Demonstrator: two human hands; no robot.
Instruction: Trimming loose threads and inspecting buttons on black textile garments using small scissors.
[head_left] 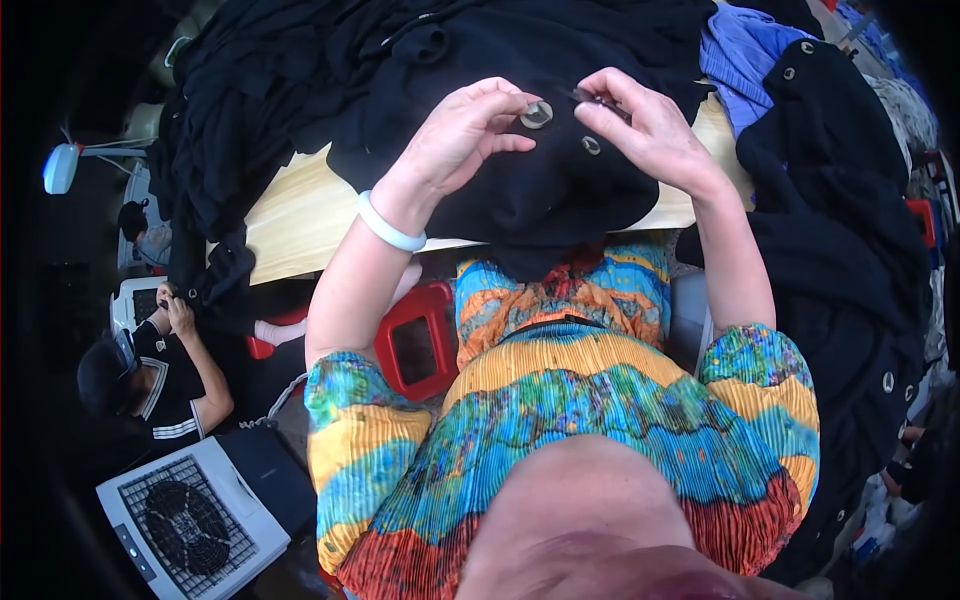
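Both forearms rose from the lower edge toward upper centre of the frame, elbows bent, wrists cocked inward. Left hand (462, 135), white bangle (388, 225) at the wrist, pinched a round button (537, 114) between thumb and fingertips. Right hand (650, 125) pinched a small dark item, too small to identify, just right of the button. Both rested on a black garment (530, 200) draped over the wooden table (290, 215).

Both bare forearms extend forward and converge. Left hand (465, 130): fingers curled, thumb and fingertips pinched together. Right hand (645, 125): fingers bent, thumb and forefinger pinched closed. Hands near, not touching.
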